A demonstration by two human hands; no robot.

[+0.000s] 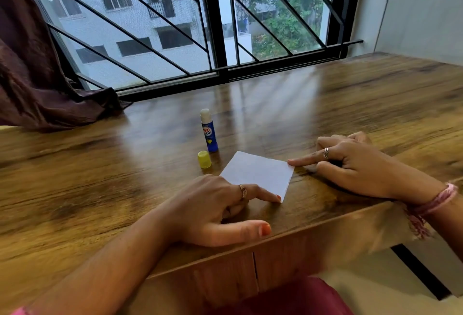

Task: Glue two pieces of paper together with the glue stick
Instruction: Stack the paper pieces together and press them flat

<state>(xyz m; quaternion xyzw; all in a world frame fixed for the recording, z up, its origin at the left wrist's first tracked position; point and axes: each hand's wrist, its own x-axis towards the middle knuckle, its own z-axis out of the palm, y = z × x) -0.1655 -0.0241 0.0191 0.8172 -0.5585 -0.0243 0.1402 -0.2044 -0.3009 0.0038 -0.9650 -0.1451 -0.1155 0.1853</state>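
Wooden table (350,104), left hand (213,212) overlapping paper (258,173)

your surroundings, beyond the job

you sit at a glossy brown wooden table (350,104) under a black-barred window (218,26), with a dark maroon curtain (32,76) bunched at your left, its hem on the tabletop.

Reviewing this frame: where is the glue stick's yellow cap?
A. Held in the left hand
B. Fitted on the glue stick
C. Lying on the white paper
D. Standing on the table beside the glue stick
D: the yellow cap stands on the table right beside the upright glue stick, whose white tip is bare; neither hand holds it, and it is off the white paper.
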